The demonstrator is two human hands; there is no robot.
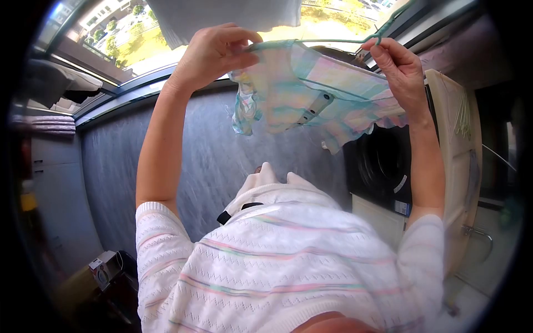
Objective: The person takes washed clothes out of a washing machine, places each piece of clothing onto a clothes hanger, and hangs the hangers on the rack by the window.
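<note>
A pastel plaid garment (pixel 272 83) with ruffled edges hangs in front of me at the top of the view. The arm of a green clothes hanger (pixel 333 40) runs along its upper edge, and a lower green bar crosses the cloth. My left hand (pixel 219 53) is closed on the garment's upper left corner, by the hanger's end. My right hand (pixel 397 69) pinches the hanger just below its hook, at the right. A dark, elongated patch (pixel 316 108) with small marks shows on the garment's middle. Some of the hanger is hidden by cloth.
A window (pixel 133 44) lies beyond my hands, with a grey cloth (pixel 222 19) hanging before it. At right stand a black front-loading machine (pixel 380 161) and a pale panel (pixel 455 144). Cabinets (pixel 61 194) line the left; a small box (pixel 105 269) sits lower left.
</note>
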